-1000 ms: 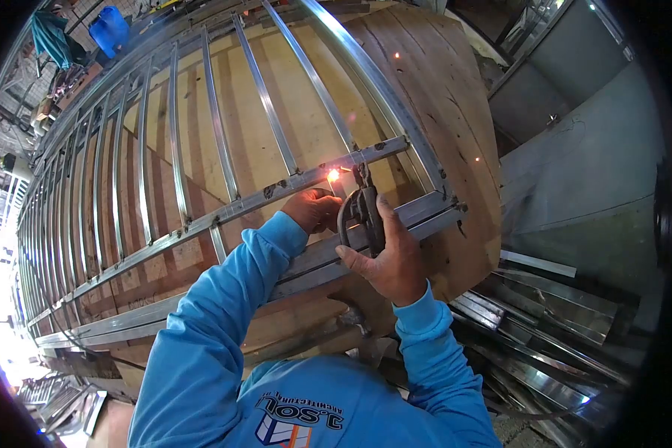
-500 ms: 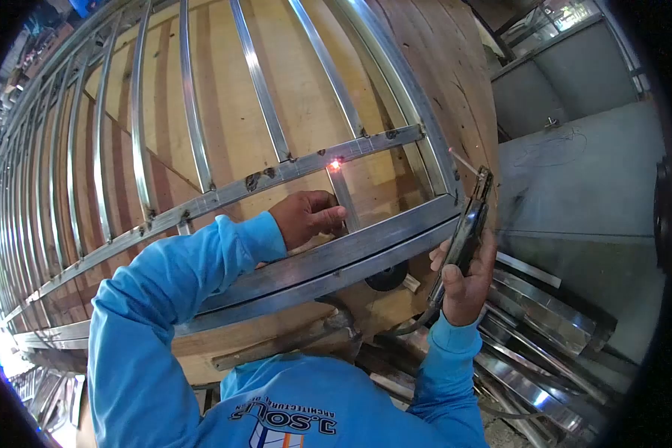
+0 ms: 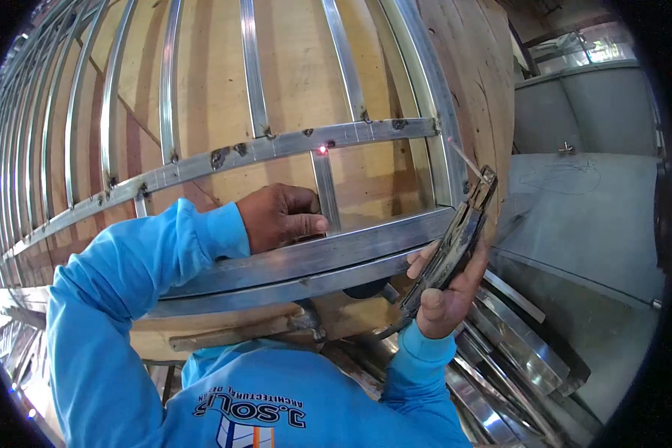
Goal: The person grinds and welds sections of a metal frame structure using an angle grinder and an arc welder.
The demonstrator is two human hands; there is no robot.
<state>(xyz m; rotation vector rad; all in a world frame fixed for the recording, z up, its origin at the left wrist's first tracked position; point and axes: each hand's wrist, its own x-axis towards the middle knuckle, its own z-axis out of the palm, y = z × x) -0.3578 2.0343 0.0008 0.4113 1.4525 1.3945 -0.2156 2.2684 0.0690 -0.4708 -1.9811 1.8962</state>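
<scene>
One glowing spot sits where the short bar (image 3: 325,190) meets the long crossbar (image 3: 287,144), and the left hand (image 3: 282,216) is right below it, bare! Those fingers are curled in at the short bar's edge; whether they pinch it or just rest beside it, I cannot tell. Heat running down the metal could sting them, and a flinch could knock the bar askew while that joint is soft.

Over to the right hand (image 3: 455,291): welding holder (image 3: 452,240) lying across the palm, thumb at one side, fingers only loosely bent, so it could roll out. Its thin rod (image 3: 469,158) angles up by the side rail (image 3: 434,89); a careless tilt could touch metal and, if the rod is live, throw a stray arc. And the hammer (image 3: 235,334), close to the shirt, could be nudged by a sleeve.
</scene>
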